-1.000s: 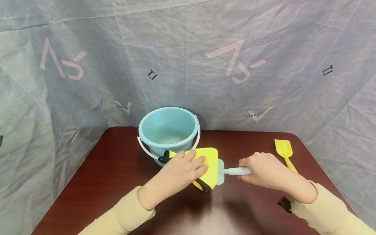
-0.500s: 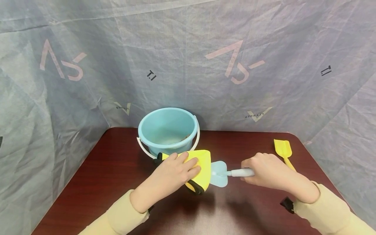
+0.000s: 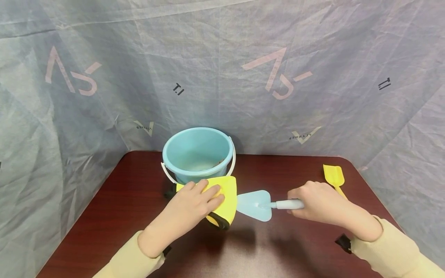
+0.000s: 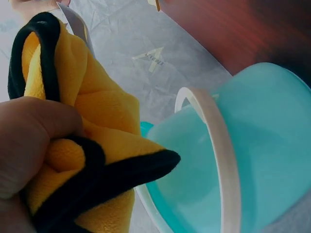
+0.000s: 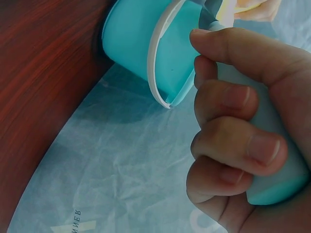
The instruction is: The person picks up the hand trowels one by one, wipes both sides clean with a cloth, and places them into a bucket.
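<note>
In my left hand (image 3: pixel 189 206) I grip a folded yellow cloth (image 3: pixel 227 197) with black edging; the left wrist view shows the thumb pressed into its folds (image 4: pixel 104 107). My right hand (image 3: pixel 318 202) holds a trowel by its white handle (image 3: pixel 288 204), fingers curled round the grip. The trowel's pale blue blade (image 3: pixel 256 204) points left, and the cloth covers its tip. Both are held above the table, in front of a light blue bucket (image 3: pixel 194 173) with a white bail handle (image 3: pixel 233 160). Something small and brownish lies inside the bucket, too little of it showing to identify.
A small yellow toy shovel (image 3: pixel 333 175) lies at the table's right, beyond my right forearm. The dark red table (image 3: pixel 114 208) ends at the back against a grey printed cloth backdrop (image 3: pixel 222 77), which also hangs at both sides.
My left hand and the cloth have slid leftward along the trowel, uncovering most of the blade. My right hand has shifted only slightly right. Bucket and toy shovel stay in place.
</note>
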The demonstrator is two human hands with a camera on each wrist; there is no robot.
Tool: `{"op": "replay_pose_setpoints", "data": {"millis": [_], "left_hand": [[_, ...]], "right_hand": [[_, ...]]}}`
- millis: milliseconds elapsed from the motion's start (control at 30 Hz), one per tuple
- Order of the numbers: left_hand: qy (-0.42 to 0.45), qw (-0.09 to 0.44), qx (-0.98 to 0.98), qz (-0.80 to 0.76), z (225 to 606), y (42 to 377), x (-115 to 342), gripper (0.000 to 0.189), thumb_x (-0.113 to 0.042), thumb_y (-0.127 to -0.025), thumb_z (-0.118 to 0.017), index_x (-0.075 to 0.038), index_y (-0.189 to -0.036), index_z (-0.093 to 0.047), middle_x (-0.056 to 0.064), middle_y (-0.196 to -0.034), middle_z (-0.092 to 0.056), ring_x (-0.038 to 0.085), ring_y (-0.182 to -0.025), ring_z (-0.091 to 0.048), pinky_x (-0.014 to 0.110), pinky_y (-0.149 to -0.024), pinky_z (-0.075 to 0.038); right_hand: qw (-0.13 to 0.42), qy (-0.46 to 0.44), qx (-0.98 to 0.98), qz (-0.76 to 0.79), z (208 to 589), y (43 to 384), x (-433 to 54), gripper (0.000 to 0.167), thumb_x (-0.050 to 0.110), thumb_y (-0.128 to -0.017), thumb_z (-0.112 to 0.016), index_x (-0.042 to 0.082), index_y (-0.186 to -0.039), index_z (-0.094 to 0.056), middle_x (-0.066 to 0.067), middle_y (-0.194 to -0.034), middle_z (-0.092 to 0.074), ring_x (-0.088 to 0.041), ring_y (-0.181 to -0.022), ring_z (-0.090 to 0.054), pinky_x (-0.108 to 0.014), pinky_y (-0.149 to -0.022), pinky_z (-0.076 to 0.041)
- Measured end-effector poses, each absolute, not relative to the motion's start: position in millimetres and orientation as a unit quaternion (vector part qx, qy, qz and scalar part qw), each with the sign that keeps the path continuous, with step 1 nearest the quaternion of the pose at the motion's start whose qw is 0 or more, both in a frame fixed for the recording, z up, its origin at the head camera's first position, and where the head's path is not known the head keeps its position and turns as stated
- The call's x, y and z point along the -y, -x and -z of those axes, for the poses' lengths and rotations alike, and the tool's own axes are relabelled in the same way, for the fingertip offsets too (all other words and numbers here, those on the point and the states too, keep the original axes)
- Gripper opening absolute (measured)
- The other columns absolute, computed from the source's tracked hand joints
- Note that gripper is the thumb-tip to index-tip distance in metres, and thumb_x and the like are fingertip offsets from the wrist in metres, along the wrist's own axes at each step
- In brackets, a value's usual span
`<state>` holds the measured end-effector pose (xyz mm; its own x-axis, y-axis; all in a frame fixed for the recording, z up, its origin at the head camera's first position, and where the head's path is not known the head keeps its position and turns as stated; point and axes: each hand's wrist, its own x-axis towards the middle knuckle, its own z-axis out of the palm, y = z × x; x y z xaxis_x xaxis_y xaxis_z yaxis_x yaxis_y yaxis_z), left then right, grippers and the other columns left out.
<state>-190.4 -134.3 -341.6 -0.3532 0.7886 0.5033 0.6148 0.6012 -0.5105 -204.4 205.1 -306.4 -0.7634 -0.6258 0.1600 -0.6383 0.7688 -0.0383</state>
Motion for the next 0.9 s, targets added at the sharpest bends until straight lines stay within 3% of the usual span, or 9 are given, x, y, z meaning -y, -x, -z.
{"op": "replay_pose_setpoints", "data": {"millis": [200,400,667,900], "left_hand": [[0.426,0.362,0.823,-0.105,346,188,143,0.032,0.001,-0.074,-0.061,-0.015,-0.102,-0.058,0.0,-0.103,-0.056,0.024,-0.078,-0.048,0.028,-0.052,-0.03],[0.412,0.333,0.843,-0.091,347,181,154,0.036,0.004,-0.077,-0.052,-0.015,-0.107,-0.058,0.002,-0.109,-0.057,0.026,-0.085,-0.05,0.031,-0.056,-0.037],[0.385,0.333,0.857,-0.085,343,176,171,0.049,0.004,-0.07,-0.07,-0.016,-0.114,-0.06,0.004,-0.114,-0.059,0.029,-0.094,-0.053,0.033,-0.061,-0.043],[0.382,0.349,0.853,-0.073,333,178,173,0.049,0.005,-0.071,-0.07,-0.016,-0.115,-0.061,0.004,-0.115,-0.06,0.028,-0.096,-0.054,0.032,-0.06,-0.042]], "right_hand": [[0.065,-0.325,0.942,-0.047,303,203,-207,0.028,0.021,-0.07,-0.074,0.031,-0.062,-0.049,0.017,-0.052,-0.033,-0.002,-0.05,-0.03,-0.021,-0.043,-0.028],[0.065,-0.32,0.944,-0.051,301,202,-208,0.029,0.02,-0.069,-0.073,0.032,-0.061,-0.047,0.017,-0.052,-0.031,-0.001,-0.051,-0.03,-0.022,-0.044,-0.028],[0.059,-0.326,0.942,-0.057,303,203,-213,0.027,0.015,-0.069,-0.072,0.03,-0.063,-0.051,0.017,-0.053,-0.034,0.0,-0.05,-0.029,-0.02,-0.044,-0.028],[0.059,-0.331,0.94,-0.058,307,204,-217,0.027,0.017,-0.069,-0.074,0.031,-0.064,-0.052,0.018,-0.053,-0.036,0.0,-0.049,-0.03,-0.02,-0.044,-0.028]]}}
